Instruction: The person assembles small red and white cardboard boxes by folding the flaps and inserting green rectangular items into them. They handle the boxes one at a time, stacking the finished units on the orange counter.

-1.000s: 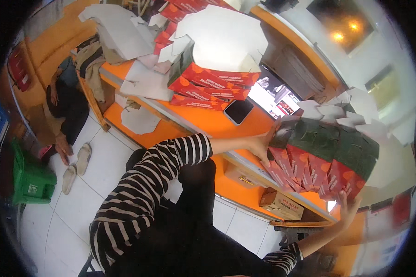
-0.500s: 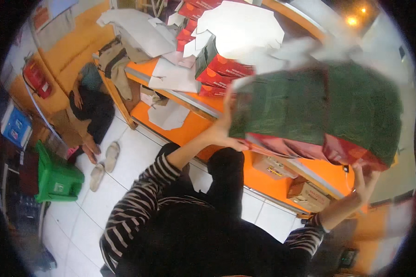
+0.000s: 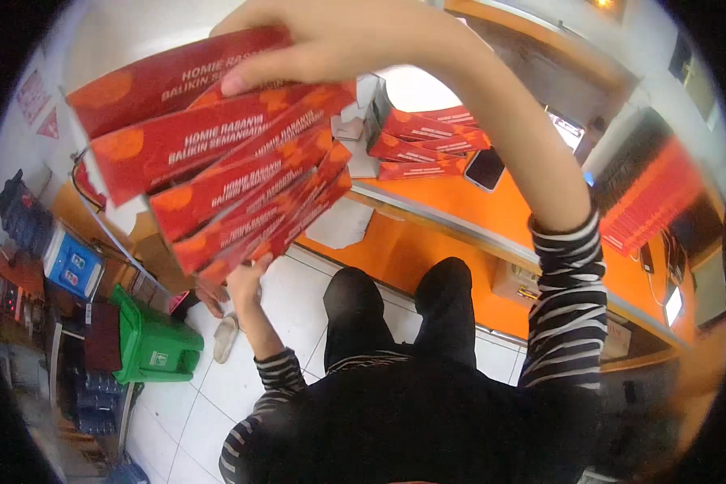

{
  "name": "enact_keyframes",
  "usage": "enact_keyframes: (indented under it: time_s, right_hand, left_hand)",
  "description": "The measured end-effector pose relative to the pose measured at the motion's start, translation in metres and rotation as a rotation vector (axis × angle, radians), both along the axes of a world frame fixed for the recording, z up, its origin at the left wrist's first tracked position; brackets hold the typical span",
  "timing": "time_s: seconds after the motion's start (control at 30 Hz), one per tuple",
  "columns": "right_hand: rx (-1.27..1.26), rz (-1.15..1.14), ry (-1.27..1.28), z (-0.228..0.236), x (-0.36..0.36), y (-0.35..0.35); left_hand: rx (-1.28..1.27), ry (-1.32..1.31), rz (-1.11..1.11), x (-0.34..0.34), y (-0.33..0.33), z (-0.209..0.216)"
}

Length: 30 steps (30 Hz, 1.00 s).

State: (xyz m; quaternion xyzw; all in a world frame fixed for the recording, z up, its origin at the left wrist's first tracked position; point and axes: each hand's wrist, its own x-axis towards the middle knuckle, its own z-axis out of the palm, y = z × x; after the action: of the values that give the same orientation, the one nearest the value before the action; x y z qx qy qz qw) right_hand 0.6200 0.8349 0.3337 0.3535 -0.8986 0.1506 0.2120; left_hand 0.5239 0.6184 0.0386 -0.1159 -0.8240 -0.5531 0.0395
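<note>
At the upper left I hold a slanting stack of red cardboard cartons (image 3: 242, 189) with orange patches and pale print. My right hand (image 3: 298, 52) reaches across to its top, fingers closed over the upper carton. Below, my left hand (image 3: 246, 280) grips the stack's lower edge, its fingers partly hidden. Another pile of red cartons (image 3: 427, 137) lies on the orange counter (image 3: 436, 194), beside a dark phone (image 3: 486, 169). A blurred red and dark stack (image 3: 653, 198) stands farther right.
Below the counter is an orange shelf (image 3: 395, 270) with a brown box (image 3: 515, 281). A green bin (image 3: 157, 339) stands on the white tiled floor at left, near a pale shoe (image 3: 225, 339). Part of another person's hand (image 3: 211, 298) shows behind the stack. Cables and a lit phone (image 3: 673, 306) lie at right.
My hands have swung from the right to the upper left. The bundle they held showed a green top; the stack held now shows red sides. The view has shifted.
</note>
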Motion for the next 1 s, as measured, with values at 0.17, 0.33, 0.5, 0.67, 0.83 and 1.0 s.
enact_keyframes:
  time_s: [0.17, 0.33, 0.5, 0.67, 0.83, 1.0]
  right_hand:
    - [0.206, -0.272, 0.018, 0.0, -0.073, 0.014]
    - [0.136, -0.394, -0.027, -0.036, -0.132, 0.069]
    - [-0.147, -0.194, -0.217, -0.033, -0.129, 0.081]
    - [-0.269, -0.181, -0.129, -0.019, -0.107, 0.079]
    - [-0.356, -0.016, 0.144, 0.007, -0.092, 0.09]
    - [-0.605, -0.039, -0.073, 0.038, -0.029, 0.087]
  left_hand:
    - [0.273, 0.245, -0.113, -0.071, 0.042, -0.038]
    - [0.285, 0.439, -0.279, -0.098, 0.101, -0.059]
    - [0.347, 0.147, -0.514, -0.12, 0.091, -0.065]
    - [0.324, 0.028, -0.496, -0.116, 0.084, -0.063]
    - [0.283, 0.257, -0.405, -0.111, 0.093, -0.069]
    - [0.441, 0.095, -0.436, -0.085, 0.086, -0.049]
